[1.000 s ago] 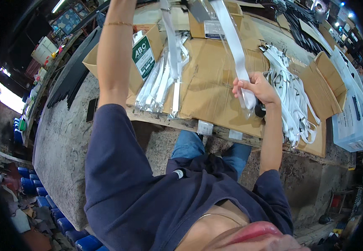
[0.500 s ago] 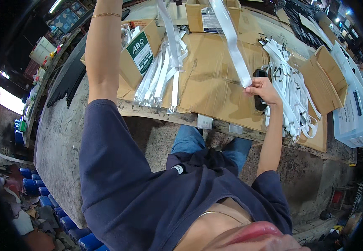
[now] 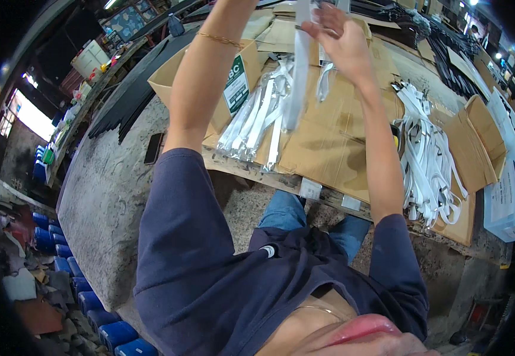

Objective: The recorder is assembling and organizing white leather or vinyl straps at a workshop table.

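Observation:
My left forearm reaches past the top edge, so the left hand is out of view. Near the top middle is my right hand (image 3: 343,41), its fingers raised and smeared by motion beside a long white strap (image 3: 297,77). The strap hangs down, apparently in a clear plastic sleeve; whether my fingers grip it is unclear. Under that hand a short looped white strip (image 3: 325,82) shows. Several white straps in clear sleeves (image 3: 254,118) lie left of the hanging strap. A heap of loose white straps (image 3: 426,154) with dark metal clips lies right of my right forearm.
An open cardboard box (image 3: 168,83) with a green label stands behind my left forearm. At right are another open carton (image 3: 477,142) and a pale blue plastic bin (image 3: 509,202). Flat cardboard (image 3: 322,142) covers the tabletop. Black strips (image 3: 130,95) and a dark phone (image 3: 153,148) lie at left.
My right hand has moved up and away from me, from pinching the strap's lower end to near the top edge. The hanging strap now falls further left on the cardboard. The view has shifted.

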Demonstrator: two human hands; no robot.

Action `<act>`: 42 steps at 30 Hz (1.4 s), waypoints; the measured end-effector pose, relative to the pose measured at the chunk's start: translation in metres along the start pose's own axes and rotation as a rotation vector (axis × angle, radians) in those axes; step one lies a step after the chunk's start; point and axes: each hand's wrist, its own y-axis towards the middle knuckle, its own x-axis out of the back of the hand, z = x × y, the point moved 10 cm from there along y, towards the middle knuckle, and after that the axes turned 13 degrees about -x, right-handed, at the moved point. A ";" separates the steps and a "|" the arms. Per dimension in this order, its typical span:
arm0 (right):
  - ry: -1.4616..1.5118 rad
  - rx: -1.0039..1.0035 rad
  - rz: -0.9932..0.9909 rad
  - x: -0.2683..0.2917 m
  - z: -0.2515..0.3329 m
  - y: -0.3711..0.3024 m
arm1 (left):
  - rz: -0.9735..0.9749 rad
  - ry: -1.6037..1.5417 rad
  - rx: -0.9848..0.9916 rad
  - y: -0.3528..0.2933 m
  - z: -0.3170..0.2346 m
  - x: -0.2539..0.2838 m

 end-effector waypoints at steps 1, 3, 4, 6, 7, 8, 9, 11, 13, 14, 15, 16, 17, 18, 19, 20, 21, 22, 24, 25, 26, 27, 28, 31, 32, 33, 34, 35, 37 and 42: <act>0.006 -0.002 0.013 -0.006 -0.002 0.006 | -0.012 -0.061 0.000 -0.002 0.002 -0.002; 0.399 -0.237 0.293 -0.035 -0.029 0.005 | -0.024 -0.156 -0.001 -0.003 0.011 0.004; 0.408 -0.248 0.312 -0.043 -0.033 -0.003 | -0.027 -0.181 -0.005 0.000 0.016 0.015; 0.170 -0.262 0.384 -0.059 -0.059 -0.032 | -0.128 -0.253 0.050 -0.001 0.030 0.024; 0.309 -0.329 0.425 -0.074 -0.068 -0.052 | -0.128 -0.180 0.014 0.003 0.033 0.038; 0.316 -0.336 0.439 -0.087 -0.078 -0.069 | -0.126 -0.106 -0.023 0.006 0.036 0.051; 0.341 -0.397 0.473 -0.094 -0.097 -0.086 | -0.126 -0.116 -0.012 0.006 0.042 0.051; 0.366 -0.461 0.511 -0.102 -0.117 -0.117 | -0.146 -0.255 0.023 0.003 0.050 0.052; 0.123 -0.575 0.555 -0.106 -0.136 -0.145 | -0.122 -0.301 0.014 0.000 0.052 0.050; 0.118 -0.566 0.545 -0.108 -0.144 -0.157 | -0.094 -0.343 0.001 -0.001 0.050 0.048; 0.190 -0.610 0.560 -0.113 -0.158 -0.169 | -0.049 -0.189 0.059 -0.005 0.055 0.051; 0.255 -0.653 0.564 -0.108 -0.168 -0.174 | 0.008 -0.219 0.133 -0.013 0.056 0.037; 0.267 -0.607 0.585 -0.116 -0.146 -0.172 | -0.172 -0.447 0.078 -0.022 0.068 0.057; 0.176 -0.539 0.461 -0.094 -0.130 -0.161 | -0.109 -0.383 0.053 -0.024 0.072 0.058; 0.088 -0.471 0.334 -0.071 -0.116 -0.144 | 0.057 -0.291 0.081 -0.029 0.079 0.060; 0.110 -0.428 0.201 -0.031 -0.113 -0.121 | 0.013 -0.339 0.151 -0.034 0.077 0.041; 0.155 -0.378 0.100 -0.010 -0.094 -0.096 | 0.098 -0.247 0.163 -0.041 0.070 0.043; 0.067 -0.209 0.015 0.007 -0.061 -0.068 | 0.180 -0.154 0.177 -0.045 0.067 0.047; 0.010 0.000 -0.080 0.012 -0.020 -0.016 | 0.188 -0.243 0.109 -0.046 0.053 0.046; 0.030 0.030 -0.098 0.014 -0.019 0.004 | 0.205 -0.356 0.050 -0.042 0.047 0.034; 0.015 0.027 -0.109 0.020 -0.022 0.011 | 0.212 -0.372 0.042 -0.040 0.046 0.027; 0.047 -0.055 0.135 0.000 -0.031 0.021 | 0.260 -0.264 0.049 -0.040 0.047 0.022; 0.095 -0.123 0.393 -0.028 -0.031 0.022 | 0.297 -0.133 0.059 -0.043 0.042 0.028; 0.053 -0.199 0.443 -0.027 -0.034 0.021 | 0.286 0.226 0.125 -0.048 0.033 0.049; 0.055 -0.195 0.450 -0.023 -0.032 0.023 | 0.295 0.263 0.152 -0.050 0.034 0.052; -0.018 -0.228 0.458 -0.017 -0.033 0.023 | 0.339 0.136 0.123 -0.051 0.036 0.042; -0.091 -0.263 0.466 -0.011 -0.037 0.022 | 0.342 0.130 0.122 -0.051 0.041 0.039; -0.138 -0.299 0.521 -0.008 -0.048 0.026 | 0.344 0.081 0.084 -0.049 0.041 0.034; -0.067 -0.259 0.498 -0.007 -0.031 0.023 | 0.349 0.028 0.050 -0.049 0.036 0.026; 0.156 -0.221 0.499 -0.026 -0.005 0.039 | 0.335 0.184 0.003 -0.040 0.017 0.023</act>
